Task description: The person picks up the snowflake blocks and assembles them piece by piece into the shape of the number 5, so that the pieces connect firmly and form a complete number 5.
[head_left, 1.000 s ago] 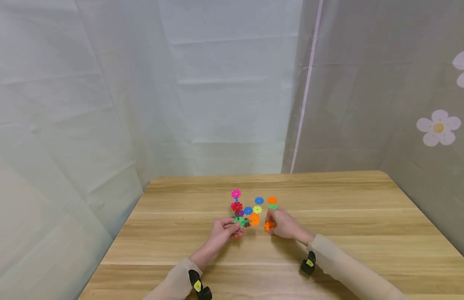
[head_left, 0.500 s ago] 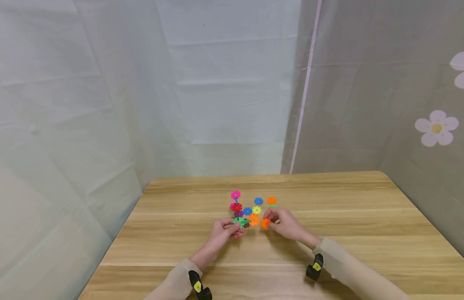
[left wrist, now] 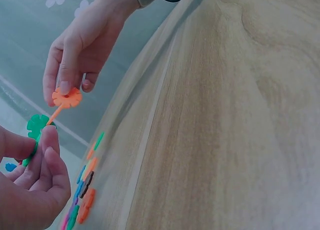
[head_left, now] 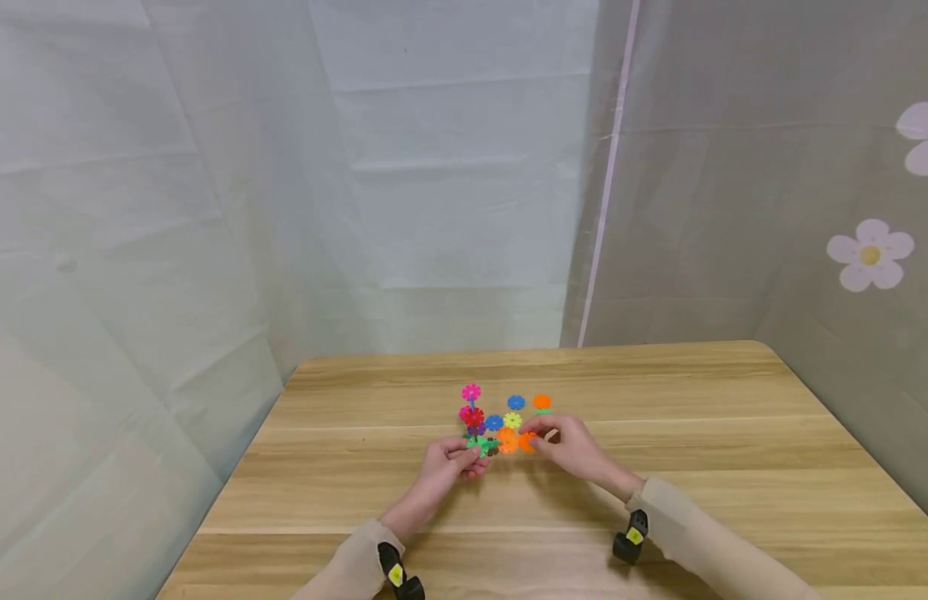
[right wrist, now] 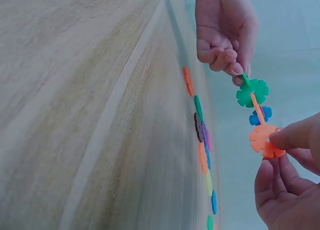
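In the head view my left hand (head_left: 444, 461) pinches a green notched flower disc (right wrist: 252, 93) that belongs to a joined group of discs. An orange disc (head_left: 507, 441) sits edge-on in the green one, as the wrist views show. My right hand (head_left: 572, 446) pinches a second orange disc (right wrist: 261, 140) between thumb and fingers. This disc meets the free edge of the first orange disc; whether their notches interlock, I cannot tell. A red disc (head_left: 474, 417) and a pink disc (head_left: 471, 392) rise beyond my left hand, apparently part of the same group.
Loose flower discs lie on the wooden table (head_left: 343, 467) beyond my hands, among them a blue one (head_left: 516, 402), a yellow one (head_left: 512, 420) and an orange one (head_left: 542, 402). A pale curtain (head_left: 448, 208) hangs behind the table.
My right hand has turned its orange disc and brought it left until it meets the orange disc on the group. My left hand has stayed almost still.
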Available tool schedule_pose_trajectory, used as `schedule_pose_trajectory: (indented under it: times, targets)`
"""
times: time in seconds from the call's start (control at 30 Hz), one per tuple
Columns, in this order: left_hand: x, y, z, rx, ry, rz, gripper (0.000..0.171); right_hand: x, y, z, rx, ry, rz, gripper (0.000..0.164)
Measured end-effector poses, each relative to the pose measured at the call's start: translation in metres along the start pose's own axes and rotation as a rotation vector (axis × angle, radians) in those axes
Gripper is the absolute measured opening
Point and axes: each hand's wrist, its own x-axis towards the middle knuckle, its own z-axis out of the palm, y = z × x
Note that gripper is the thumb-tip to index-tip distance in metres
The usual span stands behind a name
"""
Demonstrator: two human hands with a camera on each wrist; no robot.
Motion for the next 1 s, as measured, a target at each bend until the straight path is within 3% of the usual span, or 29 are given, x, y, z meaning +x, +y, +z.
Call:
schedule_pose_trajectory:
  times: [0.3,0.63,1.0]
  targets:
    - [0.0005,-0.0005,0.0014,-0.011,0.003,-0.013,0.025,-0.0002,-0.0031,-0.0004,-0.02,0.012,-0.007,0.02]
    - [-0.0017,0.0012,0.0041,-0.012,0.003,-0.021,0.024,-0.001,-0.0057,0.0008,0.029,-0.004,-0.036,0.018]
    - [-0.0033,0.0026,0.0045,-0.029,0.022,-0.029,0.027,0.0002,-0.0047,0.001,0.034,0.038,-0.043,0.016]
